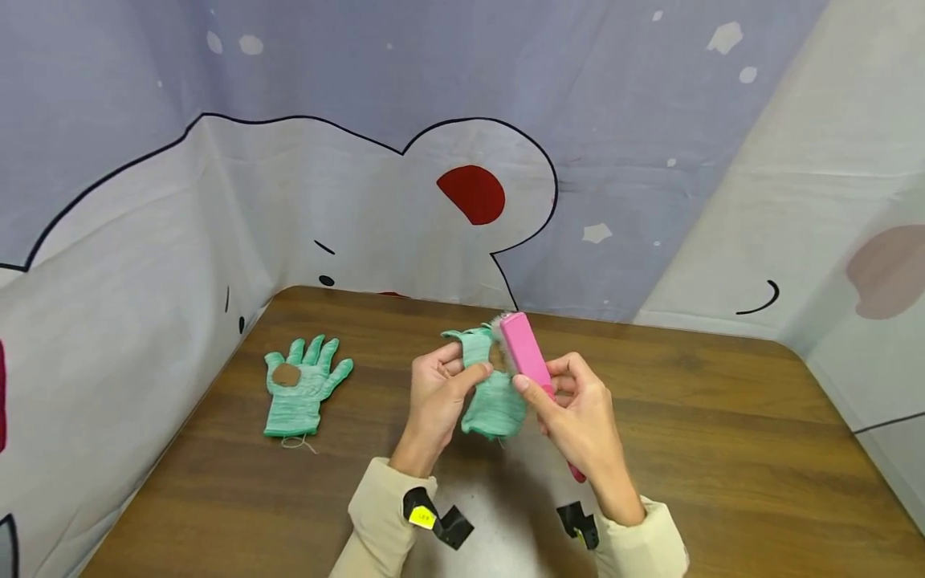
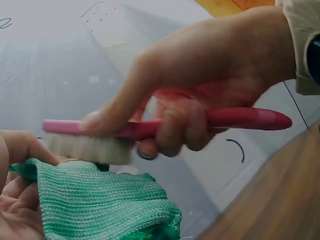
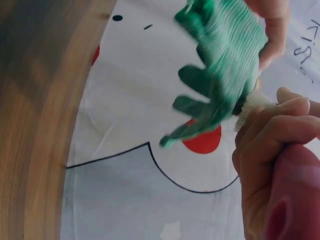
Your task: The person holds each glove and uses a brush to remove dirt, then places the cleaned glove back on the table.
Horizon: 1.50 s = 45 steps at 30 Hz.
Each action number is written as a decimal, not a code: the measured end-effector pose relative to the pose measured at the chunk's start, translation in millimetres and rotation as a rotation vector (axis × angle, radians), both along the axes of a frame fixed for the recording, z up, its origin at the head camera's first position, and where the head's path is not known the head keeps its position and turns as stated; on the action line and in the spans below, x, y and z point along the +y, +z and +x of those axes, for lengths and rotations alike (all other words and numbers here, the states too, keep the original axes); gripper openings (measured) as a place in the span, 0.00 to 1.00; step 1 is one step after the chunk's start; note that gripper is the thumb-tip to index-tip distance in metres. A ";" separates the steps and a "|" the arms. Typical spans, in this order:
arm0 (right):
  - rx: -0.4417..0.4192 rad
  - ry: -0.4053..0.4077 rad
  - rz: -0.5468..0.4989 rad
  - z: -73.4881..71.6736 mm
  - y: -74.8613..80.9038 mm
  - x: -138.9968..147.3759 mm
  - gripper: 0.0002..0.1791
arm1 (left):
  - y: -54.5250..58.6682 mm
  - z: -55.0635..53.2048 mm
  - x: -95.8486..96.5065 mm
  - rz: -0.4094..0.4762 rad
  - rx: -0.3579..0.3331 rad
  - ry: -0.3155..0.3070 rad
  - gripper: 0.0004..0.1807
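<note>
- Green knit makes up the held glove (image 1: 495, 408), which hangs in the air above the counter (image 1: 730, 457), cuff toward the person, finger tubes pointing away.
- It should handle as something light, limp and stretchy, unlikely to break but apt to fold or bunch under a push; the ribbed knit probably gives good grip.
- Its best hold is likely a pinch at the side, near the brown patch, keeping the palm fabric taut.
- The left hand (image 1: 438, 397) does that: thumb on the near face, fingers behind, pinching the cloth.
- The right hand's (image 1: 581, 405) fingers are curled round the handle of a pink brush (image 1: 529, 357), thumb along the back of its head.
- That brush looks stiff, smooth and light, perhaps a little slippery, so the handle close to the head seems the steadiest grip; its pale bristles (image 2: 87, 148) appear to touch the knit.
- The glove is mottled pale green, darker at the cuff edge.
- A matching glove (image 1: 295, 409) lies flat on the counter, finger tubes spread, a loose thread at its cuff.
</note>
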State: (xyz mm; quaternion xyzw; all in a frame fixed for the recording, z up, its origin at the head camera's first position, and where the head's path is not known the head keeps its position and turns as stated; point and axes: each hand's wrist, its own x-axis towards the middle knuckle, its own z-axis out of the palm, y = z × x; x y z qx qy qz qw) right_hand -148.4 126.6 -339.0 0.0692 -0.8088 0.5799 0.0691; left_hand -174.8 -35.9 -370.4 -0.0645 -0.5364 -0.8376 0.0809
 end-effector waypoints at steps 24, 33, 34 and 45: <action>0.084 0.051 -0.130 12.3 13.5 -9.5 0.14 | 4.5 3.0 -7.5 0.115 0.051 -0.096 0.12; 0.045 0.007 -0.006 15.3 19.3 -15.5 0.15 | 6.8 1.4 -5.8 0.270 -0.049 -0.065 0.11; 0.047 0.004 -0.002 14.8 19.1 -15.1 0.15 | 7.1 1.4 -5.9 0.284 -0.051 -0.077 0.14; 0.051 0.023 0.000 16.5 21.5 -18.0 0.16 | 7.4 0.8 -6.6 0.265 -0.034 -0.222 0.22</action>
